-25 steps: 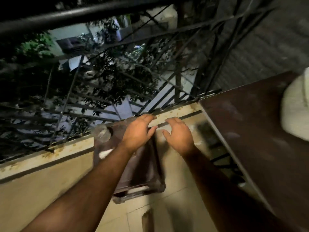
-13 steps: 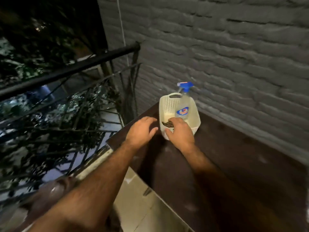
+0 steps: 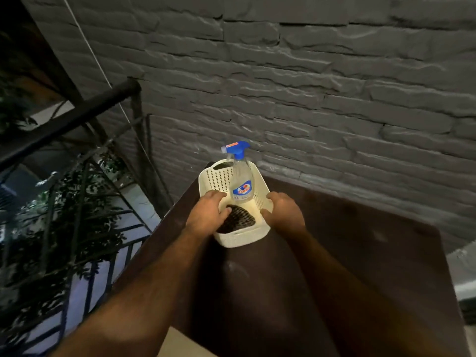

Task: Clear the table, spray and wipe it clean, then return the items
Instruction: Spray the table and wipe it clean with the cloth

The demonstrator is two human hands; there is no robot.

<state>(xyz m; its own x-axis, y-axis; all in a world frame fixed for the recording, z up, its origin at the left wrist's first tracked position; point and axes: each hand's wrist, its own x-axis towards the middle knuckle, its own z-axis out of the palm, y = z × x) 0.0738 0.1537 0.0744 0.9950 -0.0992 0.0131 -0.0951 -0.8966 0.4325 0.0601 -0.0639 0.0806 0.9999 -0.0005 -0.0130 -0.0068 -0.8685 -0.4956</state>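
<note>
Gripping the basket [image 3: 238, 238] rim on both sides, left hand [image 3: 206, 215] and right hand [image 3: 284, 211] curl around it.

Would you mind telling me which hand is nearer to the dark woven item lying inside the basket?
Left. The left hand reaches over the basket rim, fingertips at the dark woven item; the right hand is outside on the basket's right wall.

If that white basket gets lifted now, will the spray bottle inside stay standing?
Probably not steadily. The spray bottle stands tall and narrow, well above the basket rim, so it may tip. It looks nearly empty, so likely light.
</note>
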